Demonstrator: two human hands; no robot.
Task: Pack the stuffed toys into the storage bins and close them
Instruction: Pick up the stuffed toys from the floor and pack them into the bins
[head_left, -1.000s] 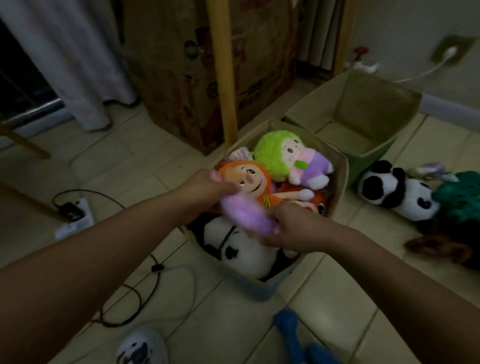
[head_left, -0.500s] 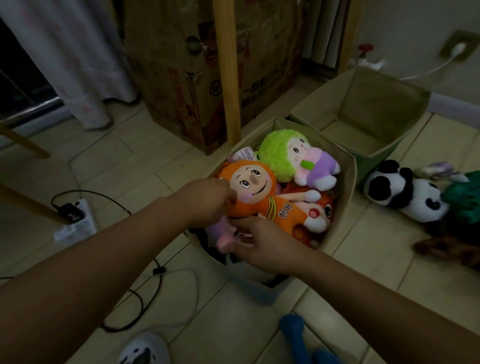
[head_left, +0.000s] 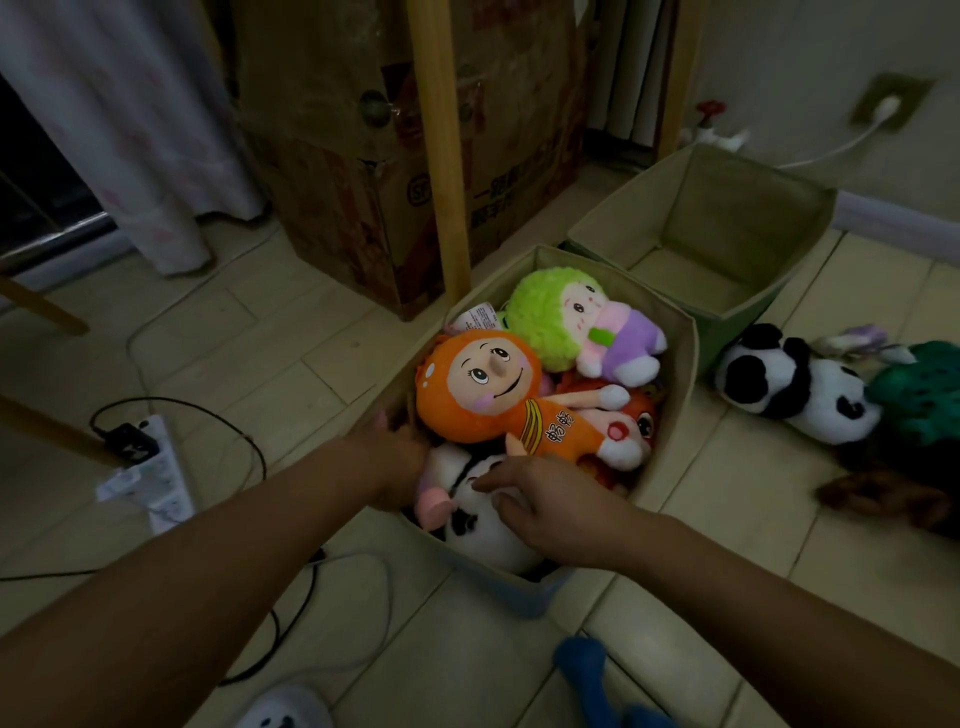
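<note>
Orange doll (head_left: 483, 395) lies diagonally in bin (head_left: 680, 395), head far-left; both hands' finger state unclear.

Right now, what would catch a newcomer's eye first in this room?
The orange doll grinning up from the crammed near bin, beside a lime-haired doll. Both hands, left and right, reach into that bin's front. Behind stands an empty bin, with a panda toy lying on the floor nearby.

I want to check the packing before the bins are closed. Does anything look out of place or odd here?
Yes. The near bin is heaped: the orange doll and the green-haired doll rise above its rim, so closing may be hard. The far bin looks empty, while a panda lies on the floor beside it.
</note>
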